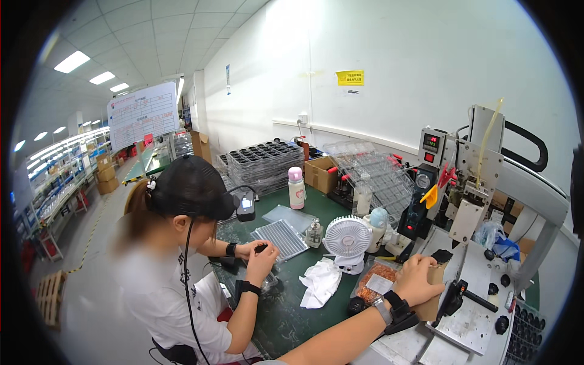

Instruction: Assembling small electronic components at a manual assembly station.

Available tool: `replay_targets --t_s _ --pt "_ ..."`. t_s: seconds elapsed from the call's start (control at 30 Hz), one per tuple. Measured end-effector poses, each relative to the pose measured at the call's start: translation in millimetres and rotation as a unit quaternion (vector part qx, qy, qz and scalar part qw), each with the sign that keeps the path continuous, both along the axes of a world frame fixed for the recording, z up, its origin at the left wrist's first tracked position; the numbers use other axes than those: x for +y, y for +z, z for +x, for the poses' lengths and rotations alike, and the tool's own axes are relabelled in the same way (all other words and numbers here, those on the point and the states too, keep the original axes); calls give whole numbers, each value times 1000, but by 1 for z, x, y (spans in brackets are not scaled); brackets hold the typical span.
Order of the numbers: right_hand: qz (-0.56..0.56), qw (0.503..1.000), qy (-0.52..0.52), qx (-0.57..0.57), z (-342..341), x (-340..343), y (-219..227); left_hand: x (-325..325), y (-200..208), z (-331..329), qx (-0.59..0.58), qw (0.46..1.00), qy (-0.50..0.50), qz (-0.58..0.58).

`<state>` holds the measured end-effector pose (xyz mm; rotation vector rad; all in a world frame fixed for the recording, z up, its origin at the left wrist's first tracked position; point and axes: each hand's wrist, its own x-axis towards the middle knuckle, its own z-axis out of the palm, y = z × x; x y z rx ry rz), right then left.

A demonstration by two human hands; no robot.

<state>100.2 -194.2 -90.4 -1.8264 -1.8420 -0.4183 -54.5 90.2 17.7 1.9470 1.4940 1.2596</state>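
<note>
resting left hand (417, 277) flat on brown card (433, 292), steadying it on the counter (292, 316). right hand not showing. co-worker (182, 255) pinching a small part far left.

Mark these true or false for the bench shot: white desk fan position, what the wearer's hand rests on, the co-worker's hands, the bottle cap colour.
1. The small white desk fan stands on the green mat. True.
2. The wearer's left hand rests on a brown cardboard piece at the metal fixture plate. True.
3. The co-worker's hands lie flat and apart on the mat. False: they are raised together, holding a small dark part.
4. The white bottle has a blue cap. False: the cap is pink.
5. A crumpled white cloth lies in front of the fan. True.
</note>
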Motion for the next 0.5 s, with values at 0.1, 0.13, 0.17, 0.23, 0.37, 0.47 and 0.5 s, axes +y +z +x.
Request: replay_targets --t_s 0.1,0.13,0.17,0.23,0.37,0.47,0.5 --pt "9 1000 -2 -6 1 1 -6 -1 -1 2 -6 1000 1 6" --pt "9 1000 -5 -6 2 1 -7 0 -1 2 -6 1000 -1 7" --pt "8 1000 0 -5 4 1 -9 0 -2 2 -5 1000 -2 7" --pt "6 1000 2 -4 4 0 -10 -1 -2 1 -8 1000 -8 4" --pt "7 1000 10 -8 4 0 -9 -2 -4 3 2 1000 -7 11" --pt "8 1000 9 -9 5 0 -9 -5 4 4 2 1000 -6 12" --pt "17 1000 4 -12 4 1 -9 -5 4 4 4 1000 -10 15"
